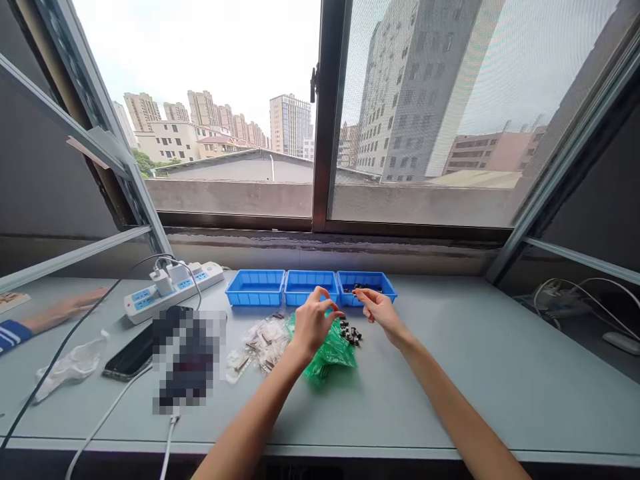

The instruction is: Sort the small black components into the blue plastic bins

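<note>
My left hand [316, 321] is raised over a green plastic bag [333, 350], its thumb and fingers curved with a gap between the tips. My right hand [379, 311] is pinched in front of the right blue bin [390, 295], on something small and dark that I cannot make out. Small black parts lie in that bin. More black parts [352, 333] sit on the table beside the green bag. Left of the bag is a pile of small clear packets [265, 343]. The middle blue bin [301, 296] and left blue bin [255, 297] stand in the same row.
A white power strip [175, 291] with plugs lies at the back left. Near it are a black phone [131, 353], cables and a crumpled clear bag [75, 363]. Another person's hand [70, 309] rests at the far left. A window stands behind the table.
</note>
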### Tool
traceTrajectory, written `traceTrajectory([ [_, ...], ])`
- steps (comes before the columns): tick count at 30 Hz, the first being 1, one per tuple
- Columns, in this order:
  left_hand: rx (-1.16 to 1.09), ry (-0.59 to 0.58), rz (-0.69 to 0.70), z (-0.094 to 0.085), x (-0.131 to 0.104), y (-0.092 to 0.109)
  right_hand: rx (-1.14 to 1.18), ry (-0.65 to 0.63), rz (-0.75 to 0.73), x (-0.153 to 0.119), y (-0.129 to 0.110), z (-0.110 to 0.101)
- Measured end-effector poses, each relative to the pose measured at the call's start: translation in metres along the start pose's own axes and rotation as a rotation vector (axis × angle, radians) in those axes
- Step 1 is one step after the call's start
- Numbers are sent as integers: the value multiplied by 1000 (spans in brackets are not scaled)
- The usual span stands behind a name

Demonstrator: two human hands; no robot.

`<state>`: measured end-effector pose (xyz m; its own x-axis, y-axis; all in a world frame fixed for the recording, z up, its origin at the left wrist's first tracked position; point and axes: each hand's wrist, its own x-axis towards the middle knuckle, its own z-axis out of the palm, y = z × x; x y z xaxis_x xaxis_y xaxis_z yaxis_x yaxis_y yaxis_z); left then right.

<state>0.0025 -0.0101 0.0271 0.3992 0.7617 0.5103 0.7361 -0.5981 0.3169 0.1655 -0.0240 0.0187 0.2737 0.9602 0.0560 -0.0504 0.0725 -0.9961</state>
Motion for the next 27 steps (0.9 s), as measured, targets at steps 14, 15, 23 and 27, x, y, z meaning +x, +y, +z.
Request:
traceTrajectory([
  [14, -6, 376, 189, 9, -1, -5, -246, 164, -175, 13, 10, -18],
  [15, -10, 401, 206, 8, 0, -6, -224, 124, -177, 13, 10, -17],
  [23, -16, 380, 178, 4, 0, -1, -327, 12, -234, 7, 4, -14],
  [27, -32, 284, 127, 2, 0, -1, -524, -78, -285, 1, 3, -16],
])
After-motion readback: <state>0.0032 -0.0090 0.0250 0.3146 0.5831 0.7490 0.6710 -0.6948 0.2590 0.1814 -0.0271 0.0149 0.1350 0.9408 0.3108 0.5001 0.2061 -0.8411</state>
